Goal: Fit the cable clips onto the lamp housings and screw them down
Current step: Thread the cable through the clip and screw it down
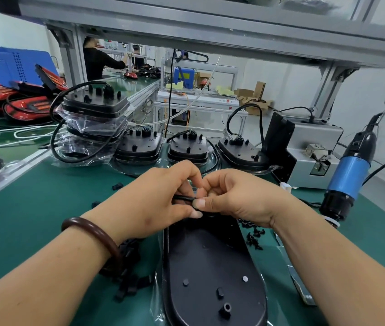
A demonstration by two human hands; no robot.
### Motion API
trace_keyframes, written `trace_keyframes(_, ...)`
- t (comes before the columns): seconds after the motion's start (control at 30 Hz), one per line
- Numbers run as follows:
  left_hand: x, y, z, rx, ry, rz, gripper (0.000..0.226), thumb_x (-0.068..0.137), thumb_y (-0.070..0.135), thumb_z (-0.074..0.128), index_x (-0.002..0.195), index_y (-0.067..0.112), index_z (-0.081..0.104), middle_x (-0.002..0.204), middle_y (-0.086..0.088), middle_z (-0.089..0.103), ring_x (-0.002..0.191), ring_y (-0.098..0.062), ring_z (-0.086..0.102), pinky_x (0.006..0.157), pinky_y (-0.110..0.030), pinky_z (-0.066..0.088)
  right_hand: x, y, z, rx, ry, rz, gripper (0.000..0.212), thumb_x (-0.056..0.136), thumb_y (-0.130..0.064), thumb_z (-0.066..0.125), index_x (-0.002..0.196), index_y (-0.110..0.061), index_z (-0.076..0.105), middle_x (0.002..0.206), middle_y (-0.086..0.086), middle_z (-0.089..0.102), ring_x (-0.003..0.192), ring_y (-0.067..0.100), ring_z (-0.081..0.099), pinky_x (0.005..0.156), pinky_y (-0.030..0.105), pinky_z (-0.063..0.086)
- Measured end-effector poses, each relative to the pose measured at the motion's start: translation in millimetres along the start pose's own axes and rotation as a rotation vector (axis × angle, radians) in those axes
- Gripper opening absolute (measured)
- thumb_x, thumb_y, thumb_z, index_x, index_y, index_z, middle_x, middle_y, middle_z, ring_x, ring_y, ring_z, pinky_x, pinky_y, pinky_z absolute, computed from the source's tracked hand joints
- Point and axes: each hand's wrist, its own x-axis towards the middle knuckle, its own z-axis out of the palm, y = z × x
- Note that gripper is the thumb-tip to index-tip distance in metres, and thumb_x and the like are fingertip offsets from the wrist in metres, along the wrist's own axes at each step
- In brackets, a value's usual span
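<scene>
A black lamp housing (212, 264) lies back-up on the green bench in front of me. At its far end my left hand (158, 196) pinches a black cable (183, 197) between thumb and fingers. My right hand (236, 196) meets it there, its thumb and fingers pinching a small black piece on the cable, mostly hidden, probably a cable clip. Loose black clips (128, 281) lie in a heap under my left forearm. Black screws (253, 235) are scattered to the right of the housing.
A blue and black electric screwdriver (349, 177) hangs at the right, beside a grey screw feeder (311, 151). Three more housings (188, 148) stand in a row behind my hands, with a bagged stack (95, 114) at the left. Red lamps (22, 100) lie far left. A person works at the back.
</scene>
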Motion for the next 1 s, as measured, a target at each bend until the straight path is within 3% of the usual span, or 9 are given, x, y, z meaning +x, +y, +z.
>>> trace_keyframes(0.2,2,-2,4,-0.057,-0.006,0.001,0.038,0.074,0.03,0.078,0.098,0.036,0.05,0.081,0.013,0.068,0.08,-0.005,0.061,0.078,-0.032,0.049,0,3,-1,-0.042,0.014,0.007,0.007,0.085,-0.017,0.072,0.082,-0.013,0.066,0.057,-0.01,0.049,0.048,0.0,0.039,0.049,0.011,0.031)
trace_keyframes(0.37,2,-3,3,0.003,-0.018,-0.03,0.036,0.074,0.035,0.076,0.093,0.037,0.047,0.081,0.019,0.067,0.079,-0.001,0.058,0.078,-0.026,0.048,0,0,1,-0.011,0.034,0.039,0.012,0.084,-0.017,0.072,0.074,-0.017,0.065,0.054,-0.009,0.047,0.042,0.0,0.035,0.04,0.009,0.027)
trace_keyframes(0.53,2,-6,-3,-0.137,-0.144,-0.066,0.026,0.081,0.02,0.072,0.097,0.034,0.057,0.086,0.008,0.071,0.083,-0.01,0.064,0.085,-0.033,0.051,1,-1,4,-0.004,0.073,0.078,0.014,0.08,-0.017,0.075,0.071,-0.016,0.064,0.049,-0.013,0.049,0.038,-0.001,0.036,0.035,0.007,0.025)
trace_keyframes(0.63,0,-8,-3,-0.382,-0.173,-0.11,0.015,0.088,0.014,0.063,0.097,0.026,0.065,0.079,0.004,0.07,0.072,-0.007,0.061,0.071,-0.023,0.051,1,-1,4,0.04,0.069,0.1,0.015,0.081,-0.016,0.073,0.069,-0.017,0.064,0.053,-0.009,0.049,0.039,0.003,0.03,0.034,0.014,0.021)
trace_keyframes(0.73,5,-8,3,-0.447,-0.12,-0.172,0.013,0.093,0.016,0.057,0.09,0.023,0.067,0.066,0.009,0.066,0.061,-0.001,0.055,0.056,-0.015,0.044,1,1,4,0.083,0.066,0.105,0.014,0.083,-0.015,0.072,0.071,-0.017,0.065,0.058,-0.005,0.052,0.041,0.004,0.029,0.035,0.014,0.019)
trace_keyframes(1.0,14,-7,10,-0.513,-0.118,-0.318,0.021,0.093,0.016,0.056,0.075,0.021,0.064,0.056,0.01,0.06,0.049,0.0,0.046,0.046,-0.013,0.04,-5,3,1,0.068,0.178,-0.037,0.013,0.081,-0.014,0.075,0.089,-0.011,0.066,0.068,-0.001,0.058,0.048,0.003,0.045,0.042,0.013,0.036)
